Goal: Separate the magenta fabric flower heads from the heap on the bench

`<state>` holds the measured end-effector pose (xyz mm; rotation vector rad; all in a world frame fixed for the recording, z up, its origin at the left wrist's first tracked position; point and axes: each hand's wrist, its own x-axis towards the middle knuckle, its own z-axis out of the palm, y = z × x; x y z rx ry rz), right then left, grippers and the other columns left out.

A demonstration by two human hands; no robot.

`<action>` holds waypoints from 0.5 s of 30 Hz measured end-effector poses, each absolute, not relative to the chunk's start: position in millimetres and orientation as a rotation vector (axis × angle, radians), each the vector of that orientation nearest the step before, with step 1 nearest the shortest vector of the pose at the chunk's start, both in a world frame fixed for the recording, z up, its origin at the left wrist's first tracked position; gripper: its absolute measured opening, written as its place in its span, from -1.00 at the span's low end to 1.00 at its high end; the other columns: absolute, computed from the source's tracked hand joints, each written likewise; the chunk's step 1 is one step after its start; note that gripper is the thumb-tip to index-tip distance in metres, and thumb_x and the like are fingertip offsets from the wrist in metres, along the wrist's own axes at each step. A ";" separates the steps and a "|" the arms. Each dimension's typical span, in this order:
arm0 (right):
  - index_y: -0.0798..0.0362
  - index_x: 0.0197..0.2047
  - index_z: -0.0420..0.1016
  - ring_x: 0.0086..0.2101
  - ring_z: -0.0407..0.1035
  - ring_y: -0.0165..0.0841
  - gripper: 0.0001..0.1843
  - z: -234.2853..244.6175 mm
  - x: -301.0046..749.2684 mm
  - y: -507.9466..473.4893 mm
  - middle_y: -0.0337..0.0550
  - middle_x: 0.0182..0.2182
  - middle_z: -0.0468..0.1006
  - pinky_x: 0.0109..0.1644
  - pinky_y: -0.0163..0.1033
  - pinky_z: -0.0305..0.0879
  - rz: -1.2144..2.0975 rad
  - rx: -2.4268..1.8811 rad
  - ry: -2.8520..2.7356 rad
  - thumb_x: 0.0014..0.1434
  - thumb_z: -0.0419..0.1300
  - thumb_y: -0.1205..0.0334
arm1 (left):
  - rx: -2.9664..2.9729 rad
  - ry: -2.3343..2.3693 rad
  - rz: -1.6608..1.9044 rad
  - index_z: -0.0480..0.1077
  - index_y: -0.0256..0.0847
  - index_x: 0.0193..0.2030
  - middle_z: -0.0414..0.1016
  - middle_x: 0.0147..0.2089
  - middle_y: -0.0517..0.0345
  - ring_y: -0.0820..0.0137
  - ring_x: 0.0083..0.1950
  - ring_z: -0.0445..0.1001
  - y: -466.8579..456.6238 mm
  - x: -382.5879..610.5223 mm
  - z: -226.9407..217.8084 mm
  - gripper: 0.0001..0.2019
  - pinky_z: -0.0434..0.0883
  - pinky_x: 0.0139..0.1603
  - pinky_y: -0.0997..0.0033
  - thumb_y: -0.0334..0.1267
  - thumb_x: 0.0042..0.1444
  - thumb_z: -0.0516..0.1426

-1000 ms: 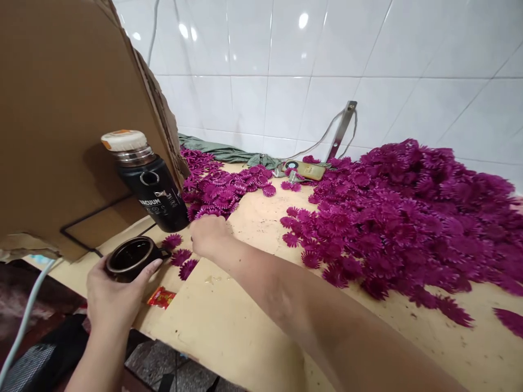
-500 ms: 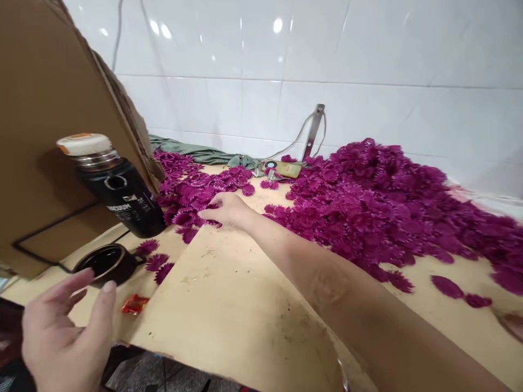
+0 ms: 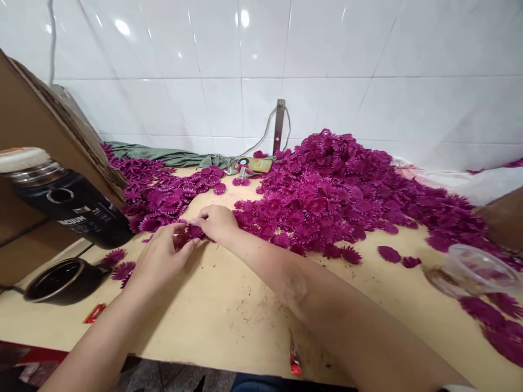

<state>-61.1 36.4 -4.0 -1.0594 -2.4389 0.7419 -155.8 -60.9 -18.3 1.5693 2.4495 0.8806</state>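
My left hand [image 3: 165, 247] and my right hand [image 3: 218, 223] meet over the front of the left pile. Between their fingertips is a purple artificial flower head [image 3: 195, 231], round with a fringed edge. Thumb and fingers of each hand are closed at its edges, and the fingers partly cover it. Just behind lies the left pile of purple flower heads [image 3: 167, 198]. A much larger heap of the same flower heads [image 3: 322, 201] rises beyond my right forearm.
At left stand a black vacuum flask [image 3: 81, 204], a dark mug [image 3: 61, 283] and a cardboard box [image 3: 53, 141]. A yellow phone [image 3: 259, 164] lies near the tiled wall. A clear plastic tub [image 3: 482, 269] sits at right; red wrappers [image 3: 95, 314] lie on the table [image 3: 245, 305].
My left hand has come from the lower left, where it was open and raised, to join my right hand at the flower head. The view has turned right.
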 end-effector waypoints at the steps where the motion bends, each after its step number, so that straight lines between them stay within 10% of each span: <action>1: 0.02 -0.38 0.51 -0.36 0.33 -0.39 -0.74 -2.4 -58.5 36.5 -0.19 -0.37 0.53 -0.34 -0.32 0.15 0.751 -1.069 -2.416 0.12 0.06 0.08 | 1.589 2.464 0.811 0.32 -0.24 -0.08 0.44 -0.11 -0.09 0.13 -0.19 0.44 -57.0 -154.5 -16.2 -0.49 0.34 -0.23 0.21 0.08 -0.09 0.02; 15: 0.06 -0.20 0.45 -0.27 0.37 -0.37 -0.75 18.5 -12.6 33.7 -0.15 -0.24 0.52 -0.23 -0.34 0.24 0.916 -0.930 -2.343 -0.01 0.19 0.29 | 1.566 2.158 1.153 0.32 -0.16 -0.38 0.42 -0.50 0.21 0.38 -0.46 0.35 -28.3 -132.4 0.4 -0.77 0.22 -0.41 0.42 -0.09 -0.16 0.06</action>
